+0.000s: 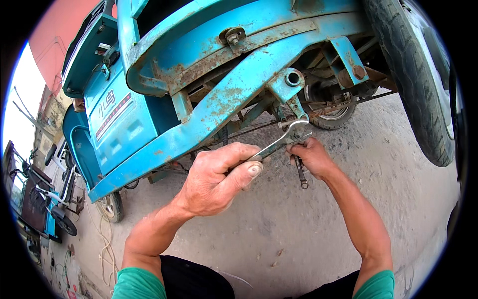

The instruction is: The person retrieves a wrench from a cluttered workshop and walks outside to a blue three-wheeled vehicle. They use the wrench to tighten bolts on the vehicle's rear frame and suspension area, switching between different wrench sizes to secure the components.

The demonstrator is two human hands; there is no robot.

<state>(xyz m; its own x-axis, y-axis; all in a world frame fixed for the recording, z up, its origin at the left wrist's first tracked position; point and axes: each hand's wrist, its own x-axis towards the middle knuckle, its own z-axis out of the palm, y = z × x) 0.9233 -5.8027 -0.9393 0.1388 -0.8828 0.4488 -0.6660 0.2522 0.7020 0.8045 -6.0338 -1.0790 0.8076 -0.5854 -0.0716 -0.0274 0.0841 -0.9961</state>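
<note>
My left hand (217, 178) is closed round a silver wrench (275, 145), its open jaw up against a bolt end below a hanging metal link (297, 106). To its right, my right hand (312, 155) grips a second, darker wrench (301, 172); its ring end points down below the fingers and its upper part is partly hidden. Both hands work just beneath the rusty blue frame rail (219, 110) of a small cargo vehicle. Above the link, a bracket carries an open round tube (293, 78).
A large black tyre (411, 74) hangs at the upper right. Beyond the frame, a rear wheel (333, 117) stands on the concrete ground (279, 239). Rope (106, 249) lies at the left, near a parked vehicle (47, 194) and a small front wheel (110, 207).
</note>
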